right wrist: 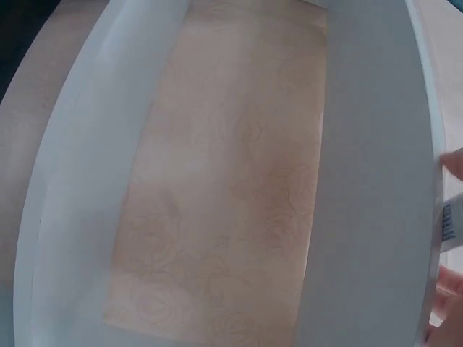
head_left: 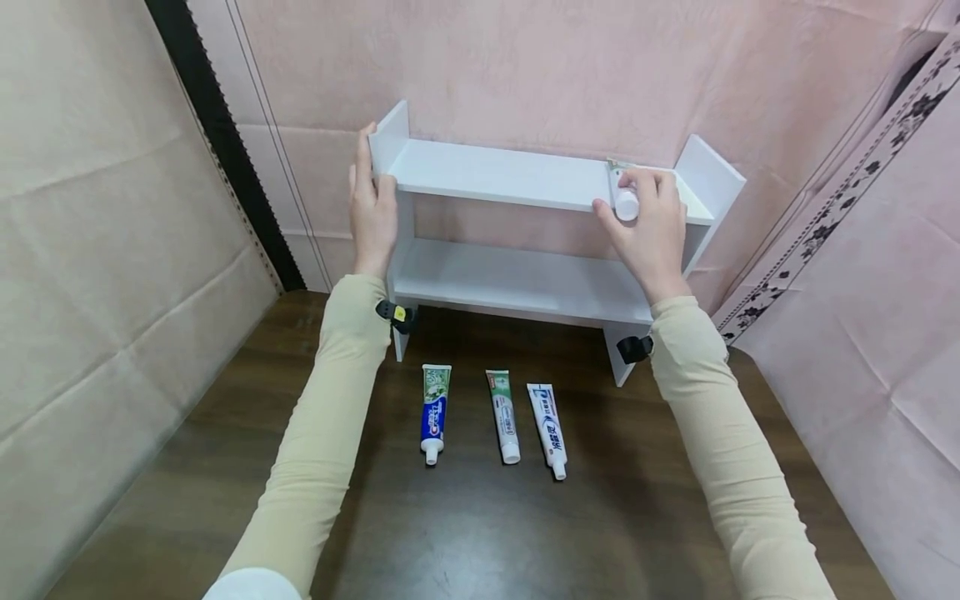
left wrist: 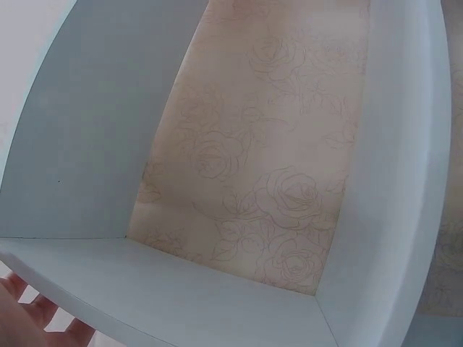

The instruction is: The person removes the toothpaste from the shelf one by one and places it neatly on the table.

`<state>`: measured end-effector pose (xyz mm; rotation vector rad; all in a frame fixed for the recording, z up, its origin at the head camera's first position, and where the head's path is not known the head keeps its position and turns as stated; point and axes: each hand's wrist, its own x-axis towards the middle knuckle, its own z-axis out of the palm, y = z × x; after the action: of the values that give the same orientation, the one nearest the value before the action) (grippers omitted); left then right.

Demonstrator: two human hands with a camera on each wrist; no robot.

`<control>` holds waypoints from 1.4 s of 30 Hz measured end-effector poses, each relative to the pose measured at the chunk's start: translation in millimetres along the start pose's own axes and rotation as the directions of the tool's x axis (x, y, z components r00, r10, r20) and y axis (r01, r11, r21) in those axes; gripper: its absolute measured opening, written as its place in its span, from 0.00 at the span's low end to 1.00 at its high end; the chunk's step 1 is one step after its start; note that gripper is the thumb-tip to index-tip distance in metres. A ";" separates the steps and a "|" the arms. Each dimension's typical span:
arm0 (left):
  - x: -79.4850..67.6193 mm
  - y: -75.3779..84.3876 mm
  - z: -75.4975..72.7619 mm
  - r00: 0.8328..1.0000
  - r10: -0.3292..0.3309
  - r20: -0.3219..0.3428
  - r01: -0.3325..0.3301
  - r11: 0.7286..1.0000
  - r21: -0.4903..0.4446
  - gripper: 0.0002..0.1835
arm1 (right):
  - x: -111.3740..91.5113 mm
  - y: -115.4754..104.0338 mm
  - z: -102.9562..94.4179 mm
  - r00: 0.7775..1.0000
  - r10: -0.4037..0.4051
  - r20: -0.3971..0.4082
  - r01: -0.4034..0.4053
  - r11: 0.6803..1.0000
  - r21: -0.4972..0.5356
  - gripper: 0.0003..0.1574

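Note:
A white two-tier shelf rack (head_left: 517, 171) stands at the back of the table. My right hand (head_left: 652, 229) holds a toothpaste tube (head_left: 617, 179) at the right part of its upper shelf, thumb on one side and fingers on the other. The tube's white cap points toward me; the right wrist view shows only a bit of the tube (right wrist: 453, 223). Along the outside of the rack's left side panel rests my left hand (head_left: 372, 217), its fingers fairly straight. In the left wrist view its fingertips (left wrist: 78, 332) show beside that panel.
Three toothpaste tubes lie on the brown table (head_left: 465, 533) before the rack: a blue-and-green one (head_left: 434, 412), a green-and-white one (head_left: 503, 415) and a white-and-blue one (head_left: 547, 427). Cloth-covered walls (head_left: 525, 75) surround the table at the back and both sides.

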<state>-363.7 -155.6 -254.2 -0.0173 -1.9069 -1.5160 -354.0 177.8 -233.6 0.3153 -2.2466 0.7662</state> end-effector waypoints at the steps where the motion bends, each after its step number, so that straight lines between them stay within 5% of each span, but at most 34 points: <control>1: -0.3 -0.7 0.2 1.000 0.001 0.001 -0.001 1.000 -0.001 0.33 | -0.9 -0.1 0.4 1.000 0.000 -0.022 0.000 1.000 0.002 0.26; 17: -2.5 -4.0 0.4 1.000 -0.005 -0.004 0.005 1.000 0.014 0.33 | -16.8 1.9 0.8 0.959 -0.106 -0.262 0.115 0.993 0.019 0.19; 32: 1.1 2.1 -2.1 1.000 -0.006 -0.018 0.007 1.000 0.026 0.33 | -31.7 -4.1 -8.4 0.947 -0.172 -0.271 0.187 0.982 0.031 0.18; 42: 0.9 2.7 1.7 1.000 -0.017 -0.006 0.017 1.000 0.024 0.32 | -47.3 -6.4 -12.2 0.955 -0.039 -0.293 0.070 0.993 0.098 0.19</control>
<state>-364.1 -153.6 -251.5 0.0148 -1.9249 -1.5028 -311.1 180.0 -257.7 0.2939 -1.9172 0.8480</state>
